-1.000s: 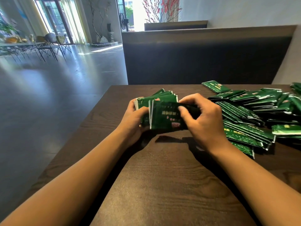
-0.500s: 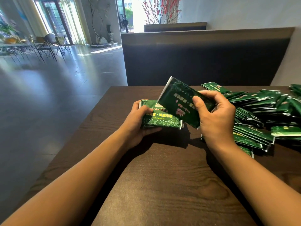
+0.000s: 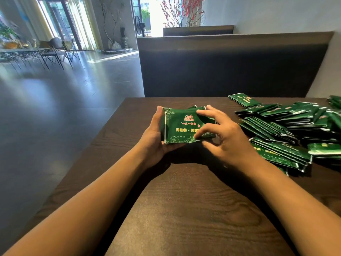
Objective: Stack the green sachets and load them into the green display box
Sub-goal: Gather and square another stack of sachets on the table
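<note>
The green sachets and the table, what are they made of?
The green sachets look like glossy plastic or foil film: they shine, crinkle, and show pale sealed edges. The table looks like dark wood, or a wood-look top, matte with wavy grain lines. I cannot tell which for sure.

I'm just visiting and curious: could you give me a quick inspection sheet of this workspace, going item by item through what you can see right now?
Surface: dark wooden table, wood grain showing.
Job's things: small stack of green sachets held between both hands; loose pile of sachets at the right. Green display box: nothing seen.
Clutter: nothing seen beyond the sachets.
Hands: left hand grips the stack's left end; right hand has its fingers spread over the top sachet.
Cables: nothing seen.
Surroundings: dark booth backrest behind the table, glossy floor, chairs, red-blossom branches.
</note>
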